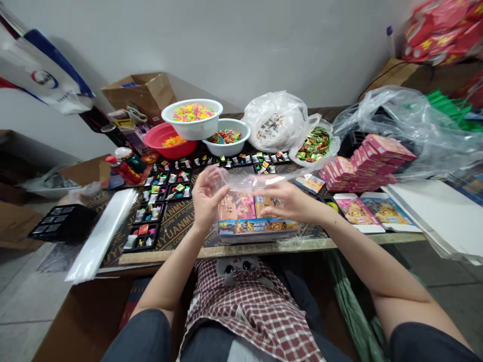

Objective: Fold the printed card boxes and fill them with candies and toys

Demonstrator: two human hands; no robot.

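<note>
A display box with a blue printed front stands at the table's front edge, with pink and orange small boxes inside it. Clear plastic bag film rises around and behind it. At the box's left corner, my left hand has its fingers curled on the film. My right hand reaches over the right side of the box, its fingers stretched out and slightly apart against the film. Whether its fingertips pinch any film is blurred.
Black trays of small trinkets line the left and back. Behind them stand a white bowl, a red bowl and plastic bags. Pink boxes are stacked right, near white card sheets. Flat clear bags lie left.
</note>
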